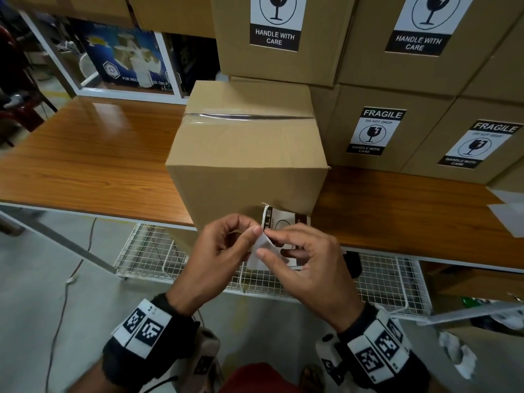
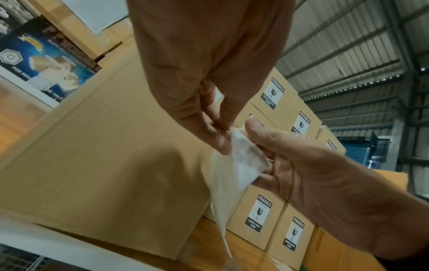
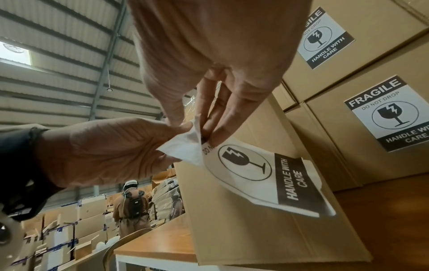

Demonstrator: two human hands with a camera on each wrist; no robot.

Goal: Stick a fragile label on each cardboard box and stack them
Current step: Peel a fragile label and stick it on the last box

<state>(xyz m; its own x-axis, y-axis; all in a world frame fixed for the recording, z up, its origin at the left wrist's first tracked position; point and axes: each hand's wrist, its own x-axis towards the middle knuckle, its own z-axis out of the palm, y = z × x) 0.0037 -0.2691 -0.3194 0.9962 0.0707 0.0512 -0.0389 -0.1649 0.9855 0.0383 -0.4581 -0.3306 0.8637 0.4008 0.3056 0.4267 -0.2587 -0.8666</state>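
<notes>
A plain taped cardboard box (image 1: 246, 154) stands at the front edge of the wooden table (image 1: 99, 154), with no label visible on it. Just in front of its near face, both hands hold a black-and-white fragile label (image 1: 279, 222) (image 3: 267, 176). My left hand (image 1: 249, 236) (image 2: 223, 135) pinches a peeled corner of the white backing paper (image 2: 234, 165) (image 3: 185, 148). My right hand (image 1: 265, 245) (image 3: 204, 132) pinches the label's printed sheet at the same corner. The label's far end hangs against the box (image 3: 255, 229).
Labelled boxes (image 1: 377, 131) are stacked in rows at the back and right. A blue printed carton (image 1: 124, 58) sits back left. Loose white sheets (image 1: 507, 214) lie at the table's right edge. A wire basket (image 1: 382, 279) hangs under the table. A person (image 3: 131, 203) stands far off.
</notes>
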